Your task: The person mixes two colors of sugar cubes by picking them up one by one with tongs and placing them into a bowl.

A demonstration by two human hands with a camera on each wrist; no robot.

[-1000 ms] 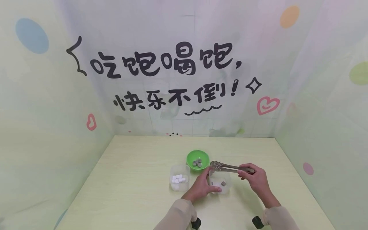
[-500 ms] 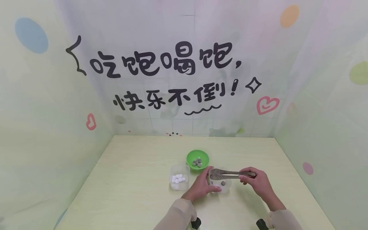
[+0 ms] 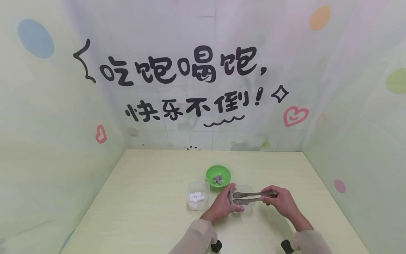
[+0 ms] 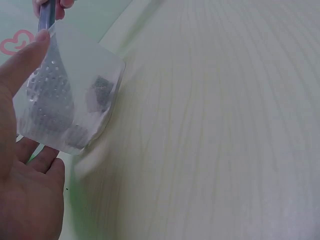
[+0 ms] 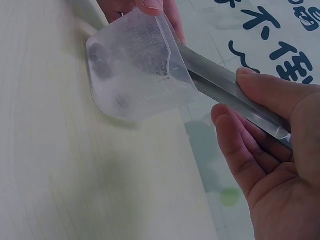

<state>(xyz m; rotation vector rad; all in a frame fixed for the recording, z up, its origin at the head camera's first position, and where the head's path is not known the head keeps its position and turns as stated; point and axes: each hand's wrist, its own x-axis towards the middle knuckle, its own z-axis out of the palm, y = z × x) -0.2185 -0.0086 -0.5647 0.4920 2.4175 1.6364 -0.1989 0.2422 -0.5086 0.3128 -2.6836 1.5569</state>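
My left hand (image 3: 222, 205) grips a clear plastic container (image 3: 252, 204) from its left side, thumb at the front and fingers round the back. In my right hand (image 3: 283, 203) is a pair of metal tongs (image 3: 253, 193), pinched between thumb and fingers near the rear end. The perforated tong heads are spread apart and reach down inside the container. Through its cloudy wall in the left wrist view, a dark grey cube (image 4: 101, 93) and another cube (image 4: 77, 136) show near the bottom. The right wrist view shows the tongs entering over the rim.
Behind and left of the held container stands a green bowl (image 3: 208, 173) with several grey cubes (image 3: 217, 180). A second clear container (image 3: 189, 206) with several white cubes (image 3: 197, 197) sits left of my left hand. All stand on a pale wooden table (image 3: 142, 197) against a printed curtain.
My right hand has brought the tongs from the container's back rim, beside the green bowl, toward me and down into the container. Their arms have spread wider. My left hand stays put.
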